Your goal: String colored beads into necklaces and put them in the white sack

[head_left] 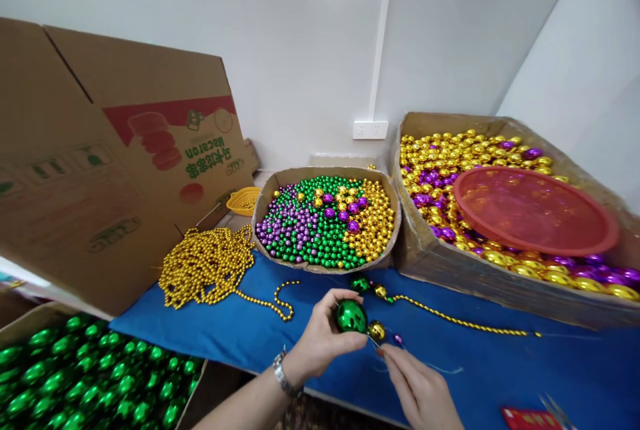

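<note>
A large shiny green ball [351, 316] is gripped between the thumb and fingers of my left hand [325, 337]. Close to its right side, my right hand [415, 380] pinches a thin needle with thread, its tip near the green ball. A gold ball [377, 331] and a small purple bead [397, 338] sit just above my right fingertips, apparently on the thread. Pale thread [445, 370] trails to the right over the blue cloth [480, 360]. Beyond my hands lies a string of small gold beads [450, 315] with a green ball [359, 283] at its left end.
A low cardboard box [325, 267] holds green, purple and gold beads. On the right, a larger box [445, 283] of gold and purple balls carries a red basin [540, 210]. Gold bead strands [205, 267] are heaped left. Green balls [95, 377] fill a lower-left box.
</note>
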Demonstrator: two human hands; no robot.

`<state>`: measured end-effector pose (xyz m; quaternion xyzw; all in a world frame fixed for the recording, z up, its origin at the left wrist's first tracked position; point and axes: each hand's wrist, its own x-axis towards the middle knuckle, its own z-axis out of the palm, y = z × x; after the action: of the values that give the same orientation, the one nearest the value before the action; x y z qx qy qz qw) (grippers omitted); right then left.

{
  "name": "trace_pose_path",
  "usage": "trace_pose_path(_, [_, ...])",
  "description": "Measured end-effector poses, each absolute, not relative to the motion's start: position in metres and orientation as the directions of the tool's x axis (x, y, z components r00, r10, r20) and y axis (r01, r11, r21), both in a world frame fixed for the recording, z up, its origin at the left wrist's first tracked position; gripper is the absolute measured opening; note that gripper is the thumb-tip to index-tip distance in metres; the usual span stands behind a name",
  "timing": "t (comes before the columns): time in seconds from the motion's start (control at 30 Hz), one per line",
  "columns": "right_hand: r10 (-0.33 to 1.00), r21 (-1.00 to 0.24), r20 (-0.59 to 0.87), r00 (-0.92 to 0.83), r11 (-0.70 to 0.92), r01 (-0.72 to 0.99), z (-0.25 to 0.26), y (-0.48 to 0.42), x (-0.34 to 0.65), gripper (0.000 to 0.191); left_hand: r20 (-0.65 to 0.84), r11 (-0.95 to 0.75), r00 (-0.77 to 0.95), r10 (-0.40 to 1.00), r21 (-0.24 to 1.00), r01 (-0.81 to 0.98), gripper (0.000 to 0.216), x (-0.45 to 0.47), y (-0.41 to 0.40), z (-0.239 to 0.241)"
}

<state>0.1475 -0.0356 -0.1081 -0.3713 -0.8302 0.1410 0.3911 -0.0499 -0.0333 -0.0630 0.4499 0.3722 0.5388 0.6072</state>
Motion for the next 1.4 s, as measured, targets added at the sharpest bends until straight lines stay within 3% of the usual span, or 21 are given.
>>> trace_pose_path(0.07, [0.73,-0.524,0.545,-0.414,0.681,0.512,-0.11,-0.035,0.15,0.034,0.073,-0.011,0.197,0.978,0.954,-0.3,0.059,-0.055,-0.027,-0.058])
trace_pose_path(0.13, [0.726,-0.499,0.565,-0.391,0.679,0.538,-0.112,-0.033,0.156,0.034,0.139,-0.111,0.145,0.98,0.977,-0.183,0.047,-0.065,-0.011,-0.051])
trace_pose_path(0.23, [0.724,-0.453,0.593,-0.354,0.662,0.597,-0.112,-0.03,0.164,0.033,0.267,-0.261,0.02,0.963,0.916,0.306,0.028,-0.081,0.03,-0.042])
trace_pose_path(0.3, [0.725,-0.435,0.595,-0.346,0.653,0.62,-0.111,-0.028,0.168,0.033,0.228,-0.254,0.12,0.966,0.764,0.593,0.015,-0.088,0.061,-0.04])
trace_pose_path(0.37, [0.722,-0.42,0.598,-0.348,0.652,0.631,-0.11,-0.028,0.169,0.034,0.143,-0.238,0.194,0.97,0.696,0.677,0.003,-0.09,0.087,-0.043])
trace_pose_path(0.5, [0.721,-0.4,0.598,-0.35,0.647,0.649,-0.109,-0.027,0.168,0.035,0.078,-0.211,0.223,0.972,0.709,0.673,0.017,-0.086,0.114,-0.049])
trace_pose_path(0.63, [0.722,-0.394,0.605,-0.334,0.636,0.663,-0.109,-0.027,0.168,0.036,0.111,-0.214,0.201,0.973,0.755,0.619,0.004,-0.084,0.103,-0.049])
trace_pose_path(0.7, [0.725,-0.4,0.608,-0.324,0.632,0.663,-0.11,-0.027,0.167,0.036,0.122,-0.19,0.164,0.979,0.839,0.51,0.018,-0.081,0.086,-0.049])
trace_pose_path(0.8, [0.72,-0.406,0.618,-0.315,0.635,0.657,-0.109,-0.028,0.165,0.034,0.03,-0.027,0.098,0.995,0.999,-0.029,0.028,-0.075,0.056,-0.05])
trace_pose_path(0.87, [0.716,-0.405,0.623,-0.315,0.64,0.652,-0.109,-0.028,0.163,0.033,-0.063,0.096,0.095,0.993,0.917,-0.387,0.026,-0.07,0.039,-0.051])
trace_pose_path(0.93, [0.71,-0.399,0.625,-0.323,0.647,0.65,-0.109,-0.029,0.162,0.032,-0.124,0.154,0.091,0.988,0.839,-0.522,0.023,-0.066,0.028,-0.051])
trace_pose_path(1.1, [0.704,-0.379,0.619,-0.348,0.656,0.653,-0.108,-0.032,0.16,0.032,-0.199,0.178,0.035,0.979,0.77,-0.612,0.021,-0.06,0.018,-0.051])
trace_pose_path(1.4, [0.696,-0.348,0.618,-0.365,0.659,0.667,-0.111,-0.032,0.16,0.032,-0.19,0.155,0.002,0.982,0.794,-0.588,0.023,-0.055,0.013,-0.05])
